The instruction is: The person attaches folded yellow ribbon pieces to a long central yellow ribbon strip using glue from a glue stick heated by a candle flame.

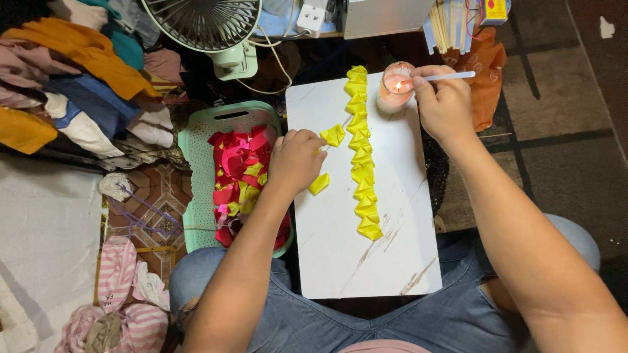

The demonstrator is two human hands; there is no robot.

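Observation:
A white board [392, 248] rests across my lap. On it runs a long chain of folded yellow ribbon pieces [361, 157], from near the candle down to mid-board. My left hand [296, 159] holds a folded yellow piece [333, 134] just left of the chain. One loose yellow piece [319, 184] lies below that hand. My right hand [443, 99] holds a thin white stick [448, 76], its tip at the flame of a lit candle in a small glass [395, 86] at the board's top edge.
A mint green basket [196, 140] left of the board holds red, pink and yellow ribbon scraps [239, 176]. A small fan [203, 26] stands behind it. Piled clothes [72, 72] fill the far left; orange cloth [487, 72] lies at the right.

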